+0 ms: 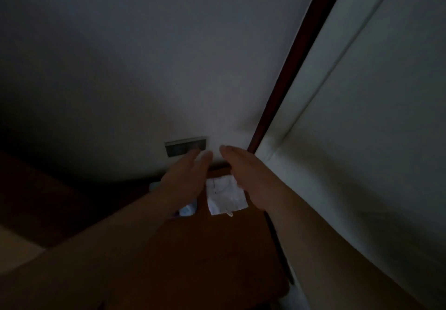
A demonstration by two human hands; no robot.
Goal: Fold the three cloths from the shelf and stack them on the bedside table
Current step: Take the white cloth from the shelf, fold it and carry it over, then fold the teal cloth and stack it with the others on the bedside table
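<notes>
Dim view. Folded white fabric cloth [225, 197] lies on brown wooden worktop [217, 249], between left hand [185, 179] and right hand [251, 181]; both hands' fingers straight, holding nothing.

White cloth [225, 195]: we see it folded square, flat near the bedside table's [217, 249] far edge.
Pale blue cloth [188, 209]: just left, partly hidden.

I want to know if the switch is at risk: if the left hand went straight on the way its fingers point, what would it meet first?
Probably the wall plate: the left hand points at it, though depth is unclear.
</notes>
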